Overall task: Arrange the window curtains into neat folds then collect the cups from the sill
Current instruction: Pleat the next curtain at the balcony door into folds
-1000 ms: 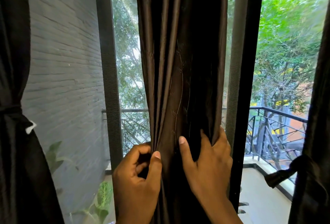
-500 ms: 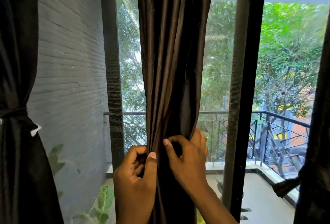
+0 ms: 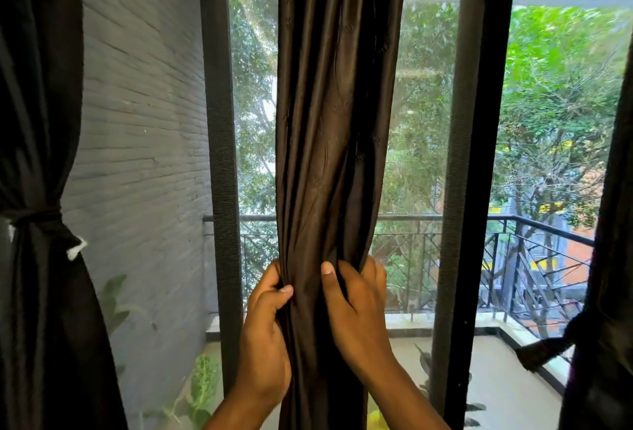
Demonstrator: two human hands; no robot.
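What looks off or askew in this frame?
Nothing damaged. The middle curtain is only hand-bunched, untied: left hand and right hand grip its folds. The left curtain already has a tie.

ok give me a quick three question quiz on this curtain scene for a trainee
1. True or false: both hands grip the middle curtain.
2. What holds the left curtain gathered? A) a tie around it B) a hand C) a metal hook
3. Fill in: through the glass, a black ______ runs along the balcony's edge.

Key:
1. True: the left hand and the right hand each curl their fingers round bunched folds.
2. A: a dark tie cinches it.
3. Railing.
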